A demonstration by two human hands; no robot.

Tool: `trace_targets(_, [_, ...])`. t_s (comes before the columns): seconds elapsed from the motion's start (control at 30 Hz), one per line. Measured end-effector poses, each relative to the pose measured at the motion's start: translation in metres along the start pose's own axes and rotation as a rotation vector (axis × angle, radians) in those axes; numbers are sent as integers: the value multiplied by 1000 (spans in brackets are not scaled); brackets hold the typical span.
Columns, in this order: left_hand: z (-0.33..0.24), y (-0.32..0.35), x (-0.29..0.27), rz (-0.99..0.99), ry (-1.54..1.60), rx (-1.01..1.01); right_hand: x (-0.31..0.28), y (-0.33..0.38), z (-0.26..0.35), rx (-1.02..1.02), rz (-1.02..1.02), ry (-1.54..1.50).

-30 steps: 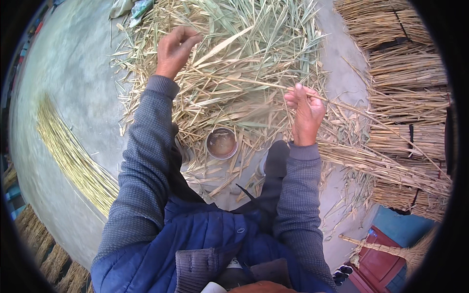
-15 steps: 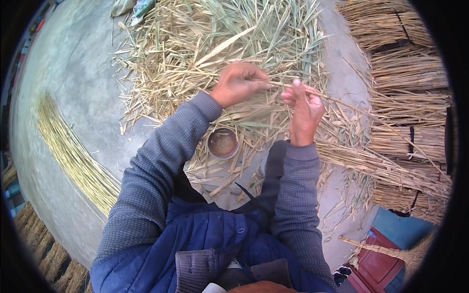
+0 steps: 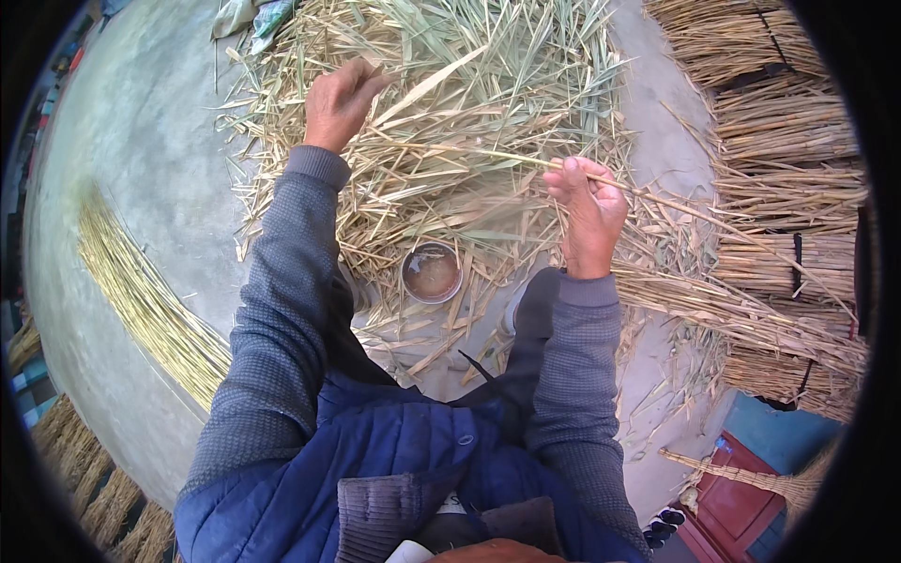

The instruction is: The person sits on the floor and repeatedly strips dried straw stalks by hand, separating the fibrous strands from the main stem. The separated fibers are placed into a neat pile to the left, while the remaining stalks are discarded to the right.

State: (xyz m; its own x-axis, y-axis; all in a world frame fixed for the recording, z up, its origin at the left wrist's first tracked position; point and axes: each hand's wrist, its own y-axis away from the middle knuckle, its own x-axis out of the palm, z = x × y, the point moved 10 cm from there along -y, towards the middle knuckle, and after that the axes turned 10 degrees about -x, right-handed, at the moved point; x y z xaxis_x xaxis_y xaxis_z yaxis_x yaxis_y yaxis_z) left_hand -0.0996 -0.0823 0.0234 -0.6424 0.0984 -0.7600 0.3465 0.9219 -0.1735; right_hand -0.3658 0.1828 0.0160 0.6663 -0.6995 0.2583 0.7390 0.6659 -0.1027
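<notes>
My right hand [image 3: 591, 216] is closed round a long thin dry stalk [image 3: 694, 206], thumb pressed on it. The stalk slants from over the leaf litter on its left down to the right. Up and to the left, my left hand [image 3: 340, 101] is apart from the stalk, thumb and fingers pinched together; what they hold, if anything, I cannot make out. Beneath both hands spreads a heap of dry leaves and husks [image 3: 450, 113], greener at the far side. Just in front of me, a small round bowl [image 3: 432, 272] stands among the scraps.
A pile of unpeeled stalks [image 3: 732, 314] lies at my right. Tied stalk bundles [image 3: 788, 141] are stacked behind it. On the concrete floor [image 3: 141, 159] at left lies a sheaf of yellow-green stalks [image 3: 150, 300]. A broom [image 3: 751, 479] and a red panel [image 3: 737, 507] show at lower right.
My left hand has let go of the stalk and swung away to the upper left. My right hand keeps its grip on the stalk, nearly in place.
</notes>
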Motion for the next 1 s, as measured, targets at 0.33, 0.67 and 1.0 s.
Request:
trace_targets(0.33, [-54, 37, 67, 570, 348, 70, 3, -2, 0, 1, -53, 26])
trace_targets(0.67, [-54, 47, 80, 623, 763, -153, 8, -1, 6, -53, -73, 22])
trace_targets(1.0, [-48, 27, 32, 84, -253, 233, 5, -2, 3, -55, -71, 96])
